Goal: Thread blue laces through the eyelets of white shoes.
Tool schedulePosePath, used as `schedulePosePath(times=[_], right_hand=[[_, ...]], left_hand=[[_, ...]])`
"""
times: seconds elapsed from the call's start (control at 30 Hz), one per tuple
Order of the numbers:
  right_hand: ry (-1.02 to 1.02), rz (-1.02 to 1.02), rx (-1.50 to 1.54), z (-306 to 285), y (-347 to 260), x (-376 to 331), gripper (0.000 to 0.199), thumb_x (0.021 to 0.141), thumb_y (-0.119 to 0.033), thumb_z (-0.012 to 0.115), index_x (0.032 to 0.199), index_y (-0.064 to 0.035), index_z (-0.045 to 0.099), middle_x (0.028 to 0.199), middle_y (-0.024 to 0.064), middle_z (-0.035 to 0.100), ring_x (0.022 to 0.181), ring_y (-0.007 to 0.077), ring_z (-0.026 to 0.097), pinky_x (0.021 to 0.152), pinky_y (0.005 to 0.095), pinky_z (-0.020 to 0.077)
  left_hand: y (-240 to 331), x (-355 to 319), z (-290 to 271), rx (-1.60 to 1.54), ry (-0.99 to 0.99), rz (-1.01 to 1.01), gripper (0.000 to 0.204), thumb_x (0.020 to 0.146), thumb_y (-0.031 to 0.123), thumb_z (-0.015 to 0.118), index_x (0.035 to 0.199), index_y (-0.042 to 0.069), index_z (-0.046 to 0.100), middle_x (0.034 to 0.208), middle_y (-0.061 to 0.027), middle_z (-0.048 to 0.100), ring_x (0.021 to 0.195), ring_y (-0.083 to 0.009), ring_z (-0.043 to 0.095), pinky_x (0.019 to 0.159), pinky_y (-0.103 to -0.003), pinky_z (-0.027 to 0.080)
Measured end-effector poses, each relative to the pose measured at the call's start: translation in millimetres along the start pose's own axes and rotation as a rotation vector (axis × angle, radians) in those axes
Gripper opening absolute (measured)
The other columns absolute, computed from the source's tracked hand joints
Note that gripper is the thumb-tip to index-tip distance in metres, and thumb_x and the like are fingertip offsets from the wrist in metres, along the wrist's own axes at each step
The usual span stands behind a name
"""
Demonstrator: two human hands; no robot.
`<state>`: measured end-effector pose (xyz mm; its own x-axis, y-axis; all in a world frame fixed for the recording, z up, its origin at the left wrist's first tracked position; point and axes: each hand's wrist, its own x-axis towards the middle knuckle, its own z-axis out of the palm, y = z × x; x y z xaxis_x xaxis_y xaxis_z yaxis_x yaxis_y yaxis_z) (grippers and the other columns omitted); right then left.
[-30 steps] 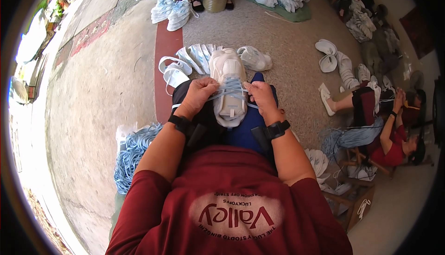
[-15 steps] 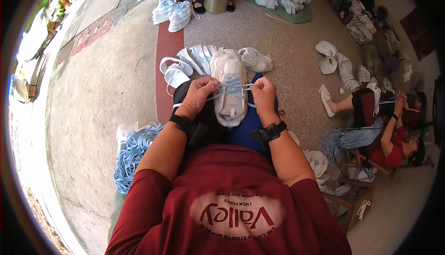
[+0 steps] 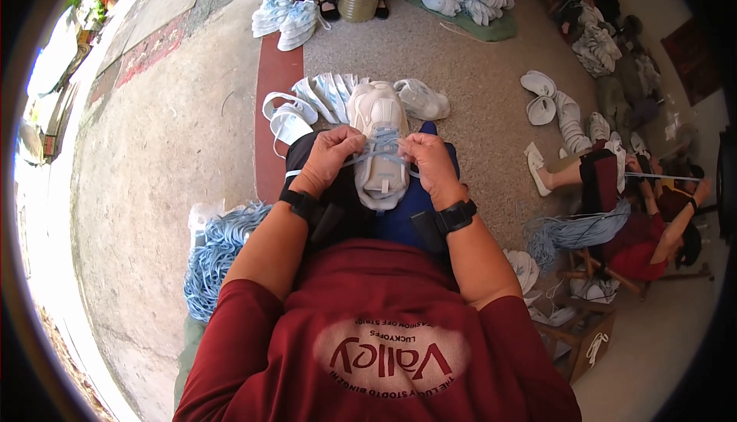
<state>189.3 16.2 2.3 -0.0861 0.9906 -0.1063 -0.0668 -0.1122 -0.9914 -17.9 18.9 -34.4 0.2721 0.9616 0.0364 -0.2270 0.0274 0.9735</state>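
A white sneaker (image 3: pixel 378 107) rests on my lap, its toe pointing away from me. Light-blue shoelace (image 3: pixel 381 143) crosses its tongue in several rows. My left hand (image 3: pixel 332 152) is closed at the shoe's left edge, thumb and forefinger pinching the lace. On the other side my right hand (image 3: pixel 430 158) is also closed in a pinch on the lace, close against the eyelets. The fingertips partly hide the lace ends. Loose lace trails below both hands beside the heel opening.
White shoe parts (image 3: pixel 328 96) stand in a row beyond my knees, beside another white shoe (image 3: pixel 422 100). A bundle of blue laces (image 3: pixel 223 257) lies at my left. On the right a co-worker (image 3: pixel 645 245) sits by more laces (image 3: pixel 580 230) and a wooden stool (image 3: pixel 572 330).
My right hand has moved left, in toward the shoe's eyelets. My left hand stays nearly in place. The co-worker's arms have spread apart, with a lace stretched between the hands.
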Motion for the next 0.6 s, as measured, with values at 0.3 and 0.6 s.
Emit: schedulePosePath(times=[0.3,0.6], right_hand=[[-0.087,-0.065,-0.783,-15,3,-5,0.028,0.077,-0.019,0.063,0.065,0.0038,0.054,0.059,0.0168,0.054,0.051,0.0216,0.052,0.050,0.0360,0.0396],[-0.099,-0.135,-0.925,-4,0,-22,0.027,0.068,-0.019,0.070,0.082,-0.0023,0.054,0.075,0.0135,0.061,0.069,0.0287,0.059,0.063,0.0378,0.0467]], left_hand=[[13,-7,3,0.476,0.055,-0.011,0.026,0.087,0.022,0.055,0.081,-0.002,0.060,0.066,-0.0036,0.053,0.062,-0.0122,0.051,0.058,-0.027,0.041],[28,-32,-8,0.384,0.222,0.066,0.024,0.077,0.011,0.066,0.096,0.000,0.057,0.058,-0.0028,0.052,0.054,-0.0085,0.050,0.050,-0.025,0.039]])
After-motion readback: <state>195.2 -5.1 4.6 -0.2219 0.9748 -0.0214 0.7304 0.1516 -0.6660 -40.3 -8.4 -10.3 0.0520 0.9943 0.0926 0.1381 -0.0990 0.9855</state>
